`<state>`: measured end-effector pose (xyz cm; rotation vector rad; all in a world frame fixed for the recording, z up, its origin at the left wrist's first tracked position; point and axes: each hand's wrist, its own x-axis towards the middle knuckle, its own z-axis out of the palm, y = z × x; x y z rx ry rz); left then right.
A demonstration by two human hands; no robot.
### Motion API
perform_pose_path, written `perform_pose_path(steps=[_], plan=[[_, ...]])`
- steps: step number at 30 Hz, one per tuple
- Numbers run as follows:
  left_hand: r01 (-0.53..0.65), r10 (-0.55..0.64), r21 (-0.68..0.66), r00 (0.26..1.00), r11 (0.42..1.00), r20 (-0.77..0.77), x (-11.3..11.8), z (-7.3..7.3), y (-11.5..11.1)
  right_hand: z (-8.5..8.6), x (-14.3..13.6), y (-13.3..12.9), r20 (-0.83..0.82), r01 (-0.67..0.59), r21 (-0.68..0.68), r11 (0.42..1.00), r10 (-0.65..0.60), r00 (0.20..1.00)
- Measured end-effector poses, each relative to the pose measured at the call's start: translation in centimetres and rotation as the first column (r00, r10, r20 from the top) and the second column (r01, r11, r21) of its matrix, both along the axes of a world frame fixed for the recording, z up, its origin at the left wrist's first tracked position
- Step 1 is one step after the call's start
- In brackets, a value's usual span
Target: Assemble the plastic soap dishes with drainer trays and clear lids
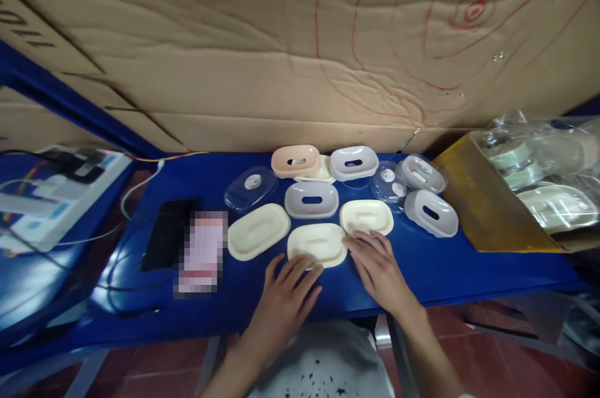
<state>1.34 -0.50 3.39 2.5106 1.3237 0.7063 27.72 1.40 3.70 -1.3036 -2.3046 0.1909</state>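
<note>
My left hand (293,282) lies with fingers spread at the near edge of a cream oval tray (316,240). At that tray's right end rests my right hand (375,260), its fingers stretched out and reaching toward a second cream oval tray (367,218). A third cream tray (259,231) lies to the left. Behind them stand a grey oval dish with a slot (312,207), a peach slotted dish (295,168) and another grey one (355,170). Two more grey dishes (431,223) sit at the right, beside clear plastic lids (387,182).
A yellow-brown carton (492,210) with bagged dishes stands at the right. On the left are a black phone (169,235), a pixelated pink rectangle (202,251), loose cables and a white power strip (89,198). A cardboard wall (234,60) rises behind the blue table.
</note>
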Motion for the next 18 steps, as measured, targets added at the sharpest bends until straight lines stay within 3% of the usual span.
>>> perform_pose_path(steps=[2, 5, 8, 12, 18], plan=[[0.013, -0.012, -0.019, 1.000, 1.000, 0.011, -0.5, 0.0, -0.6, 0.7, -1.6, 2.8, 0.062, -0.063, 0.006, 0.998, 0.063, 0.996], [0.024, -0.024, -0.011, 1.000, 1.000, 0.015, -1.1, -0.1, -1.2, 1.0, -3.1, 7.2, 0.188, -0.053, 0.030, 0.998, 0.046, 0.981], [-0.019, 0.019, 0.001, 1.000, 1.000, -0.005, -1.6, -0.1, -1.4, 1.1, -3.8, 9.4, 0.248, -0.056, 0.026, 0.998, 0.047, 0.967], [-0.109, 0.109, 0.079, 0.994, 0.991, -0.005, -2.2, -0.1, -1.0, 2.0, -3.4, 6.4, 0.140, -0.124, 0.053, 0.991, 0.116, 0.983], [-0.017, 0.021, 0.130, 0.999, 0.991, -0.026, -2.9, -0.6, -0.6, 2.9, -2.1, -0.8, 0.135, -0.202, -0.043, 0.978, 0.206, 0.969]])
